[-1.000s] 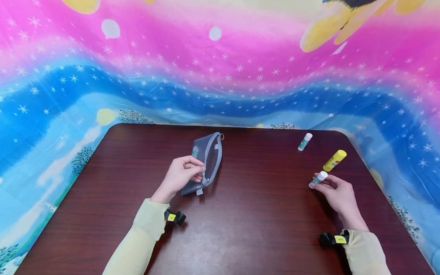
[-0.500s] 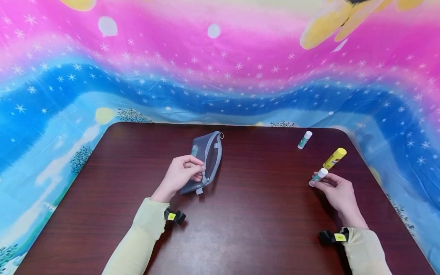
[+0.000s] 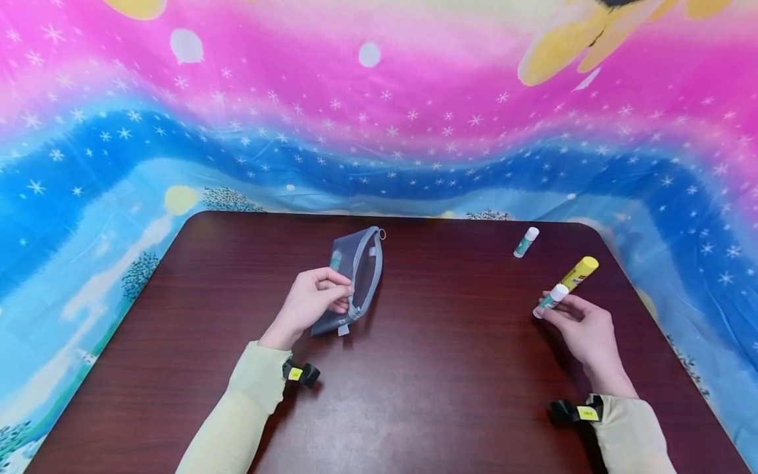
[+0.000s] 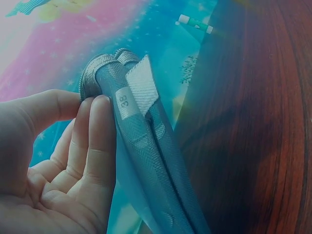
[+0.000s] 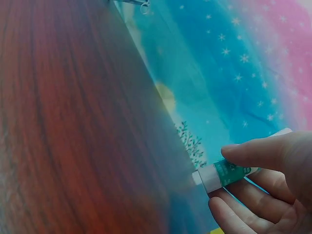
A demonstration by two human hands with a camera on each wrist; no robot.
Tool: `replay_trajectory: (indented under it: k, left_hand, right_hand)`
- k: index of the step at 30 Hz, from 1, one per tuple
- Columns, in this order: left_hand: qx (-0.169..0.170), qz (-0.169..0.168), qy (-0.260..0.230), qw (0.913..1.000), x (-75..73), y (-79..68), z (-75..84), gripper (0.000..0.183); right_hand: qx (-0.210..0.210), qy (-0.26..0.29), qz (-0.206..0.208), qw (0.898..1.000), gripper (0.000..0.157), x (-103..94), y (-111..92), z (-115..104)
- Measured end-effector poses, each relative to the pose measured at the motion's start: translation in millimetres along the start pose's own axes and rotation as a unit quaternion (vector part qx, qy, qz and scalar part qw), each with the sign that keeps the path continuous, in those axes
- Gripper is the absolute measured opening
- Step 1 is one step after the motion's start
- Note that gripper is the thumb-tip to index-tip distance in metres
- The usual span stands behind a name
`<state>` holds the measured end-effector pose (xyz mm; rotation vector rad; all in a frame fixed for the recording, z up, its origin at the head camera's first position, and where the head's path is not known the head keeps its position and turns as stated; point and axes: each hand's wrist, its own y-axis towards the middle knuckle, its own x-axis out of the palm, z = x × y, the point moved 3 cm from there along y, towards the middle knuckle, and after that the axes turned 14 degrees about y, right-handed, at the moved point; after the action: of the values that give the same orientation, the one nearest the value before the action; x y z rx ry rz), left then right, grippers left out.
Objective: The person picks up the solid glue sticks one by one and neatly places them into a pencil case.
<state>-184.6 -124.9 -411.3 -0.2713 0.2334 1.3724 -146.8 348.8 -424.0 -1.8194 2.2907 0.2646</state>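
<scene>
On the left, my left hand [image 3: 314,299] pinches the edge of a grey mesh zipper pouch [image 3: 340,263], whose mouth gapes to the right. In the left wrist view thumb and fingertips meet on the zipper edge of the pouch [image 4: 141,146], beside a white tag. A green and white shape shows through the pouch's mesh. My right hand [image 3: 586,332] holds a white-capped glue stick [image 3: 552,301] between thumb and fingers. Its green label shows on the glue stick [image 5: 231,171] in the right wrist view. Just behind it stands a yellow glue stick [image 3: 579,273].
Another white-capped glue stick [image 3: 526,242] stands at the back right of the dark brown table [image 3: 426,368]. A colourful printed cloth [image 3: 367,118] hangs behind the far edge and down both sides.
My right hand and its glue stick have shifted slightly up and right, overlapping the yellow glue stick more in the head view. The left hand and pouch hold still.
</scene>
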Motion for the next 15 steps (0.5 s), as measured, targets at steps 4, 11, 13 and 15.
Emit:
replay_trajectory:
  k: [4, 11, 13, 15]
  left_hand:
    - [0.002, 0.0, 0.0, 1.0, -0.5, 0.1, -0.2, 0.015]
    - [0.005, 0.001, -0.002, 1.0, -1.0, 0.6, -0.3, 0.016]
    - [0.004, 0.002, -0.002, 1.0, -1.5, 0.4, -0.2, 0.016]
    - [0.005, 0.002, -0.001, 1.0, -1.6, 0.7, -0.8, 0.016]
  right_hand:
    - [-0.015, 0.002, 0.002, 1.0, 0.054, 1.9, -3, -8]
    - [-0.03, -0.011, -0.006, 0.999, 0.053, 6.8, -5, -20]
    - [-0.037, -0.016, -0.006, 0.999, 0.053, 8.6, -4, -23]
    - [-0.042, -0.017, -0.008, 0.999, 0.053, 10.6, -3, -26]
